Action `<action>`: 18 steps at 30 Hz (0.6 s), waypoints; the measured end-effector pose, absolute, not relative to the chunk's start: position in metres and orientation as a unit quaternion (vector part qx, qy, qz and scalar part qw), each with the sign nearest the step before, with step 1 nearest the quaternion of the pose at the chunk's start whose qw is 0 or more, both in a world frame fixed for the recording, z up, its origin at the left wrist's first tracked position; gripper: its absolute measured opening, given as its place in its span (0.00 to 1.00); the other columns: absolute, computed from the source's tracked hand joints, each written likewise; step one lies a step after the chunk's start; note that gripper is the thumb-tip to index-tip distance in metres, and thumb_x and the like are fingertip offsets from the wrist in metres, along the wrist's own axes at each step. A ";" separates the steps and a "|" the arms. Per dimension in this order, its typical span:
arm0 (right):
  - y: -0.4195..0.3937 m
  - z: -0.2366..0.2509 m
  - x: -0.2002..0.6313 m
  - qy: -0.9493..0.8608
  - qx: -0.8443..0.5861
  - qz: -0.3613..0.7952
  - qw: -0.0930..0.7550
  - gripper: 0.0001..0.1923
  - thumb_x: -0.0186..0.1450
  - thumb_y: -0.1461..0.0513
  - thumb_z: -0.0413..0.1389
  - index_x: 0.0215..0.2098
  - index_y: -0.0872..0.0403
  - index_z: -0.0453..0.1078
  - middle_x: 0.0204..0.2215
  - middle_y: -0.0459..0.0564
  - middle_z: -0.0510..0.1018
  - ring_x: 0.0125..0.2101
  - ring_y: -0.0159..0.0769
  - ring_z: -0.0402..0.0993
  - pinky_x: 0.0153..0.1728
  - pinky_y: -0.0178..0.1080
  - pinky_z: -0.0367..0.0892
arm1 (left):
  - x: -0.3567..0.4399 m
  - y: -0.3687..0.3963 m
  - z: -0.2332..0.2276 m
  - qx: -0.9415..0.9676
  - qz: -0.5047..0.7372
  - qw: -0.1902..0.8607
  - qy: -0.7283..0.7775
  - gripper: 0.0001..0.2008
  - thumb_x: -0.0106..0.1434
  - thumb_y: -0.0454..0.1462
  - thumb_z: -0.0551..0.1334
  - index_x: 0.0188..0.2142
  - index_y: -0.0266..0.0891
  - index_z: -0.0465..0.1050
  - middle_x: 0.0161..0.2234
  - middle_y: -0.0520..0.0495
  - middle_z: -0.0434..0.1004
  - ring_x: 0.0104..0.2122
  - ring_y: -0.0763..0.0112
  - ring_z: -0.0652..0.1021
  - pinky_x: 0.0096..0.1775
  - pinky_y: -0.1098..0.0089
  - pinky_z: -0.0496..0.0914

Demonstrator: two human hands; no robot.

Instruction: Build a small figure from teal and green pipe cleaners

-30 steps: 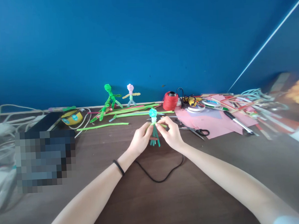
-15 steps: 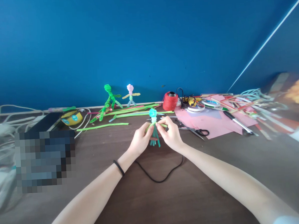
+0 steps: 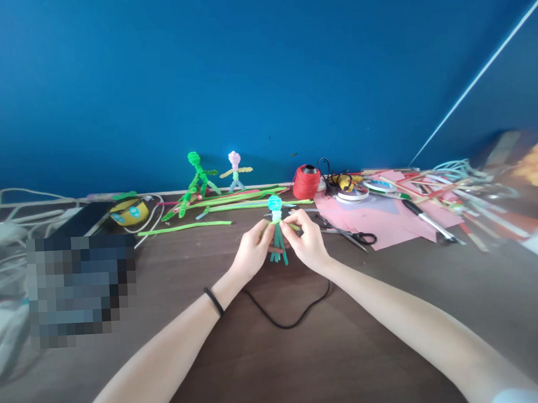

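Observation:
Both hands hold a small pipe-cleaner figure [image 3: 277, 225] upright above the brown table [image 3: 277, 357]. It has a turquoise coiled head, a pale neck, light green arm pieces and dark green strands hanging below. My left hand [image 3: 252, 251] pinches its left side between thumb and forefinger. My right hand [image 3: 308, 241] pinches the light green strand at its right side. A black band circles my left wrist.
Two finished figures, a green figure [image 3: 198, 176] and a pastel figure [image 3: 235, 169], stand against the blue wall. Loose green pipe cleaners [image 3: 184, 227] lie behind my hands. A red thread spool [image 3: 306, 181], scissors [image 3: 349, 236], pink paper [image 3: 387, 219] and a black cord [image 3: 288, 318] surround them.
My right thumb and forefinger have shifted slightly inward along the light green strand. Everything else is still.

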State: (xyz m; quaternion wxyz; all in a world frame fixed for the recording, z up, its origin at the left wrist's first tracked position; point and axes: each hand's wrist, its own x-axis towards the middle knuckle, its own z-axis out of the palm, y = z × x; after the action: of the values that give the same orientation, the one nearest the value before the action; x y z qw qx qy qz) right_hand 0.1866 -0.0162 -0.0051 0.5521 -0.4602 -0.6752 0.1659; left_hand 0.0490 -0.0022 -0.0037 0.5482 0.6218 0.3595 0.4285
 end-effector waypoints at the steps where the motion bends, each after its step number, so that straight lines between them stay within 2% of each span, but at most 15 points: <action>1: -0.016 -0.005 0.187 -0.676 -0.459 0.163 0.554 0.08 0.62 0.58 0.50 0.27 0.53 0.59 0.20 0.42 0.68 0.22 0.29 0.66 0.25 0.32 0.63 | 0.049 -0.002 -0.004 0.621 0.429 0.549 0.360 0.14 0.59 0.48 0.53 0.29 0.38 0.63 0.25 0.54 0.65 0.26 0.73 0.73 0.29 0.69 0.74; 18: -0.016 -0.007 0.186 -0.677 -0.464 0.147 0.552 0.08 0.63 0.58 0.49 0.28 0.53 0.59 0.22 0.44 0.69 0.25 0.30 0.68 0.26 0.33 0.64 | 0.049 -0.001 -0.006 0.614 0.436 0.553 0.357 0.15 0.58 0.48 0.54 0.27 0.38 0.61 0.23 0.55 0.64 0.25 0.74 0.73 0.28 0.71 0.74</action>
State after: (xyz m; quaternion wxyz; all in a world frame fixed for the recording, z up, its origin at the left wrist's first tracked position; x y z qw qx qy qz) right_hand 0.1863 -0.0158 -0.0073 0.5519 -0.4642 -0.6770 0.1471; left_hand 0.0492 -0.0013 -0.0055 0.5529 0.6142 0.3567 0.4357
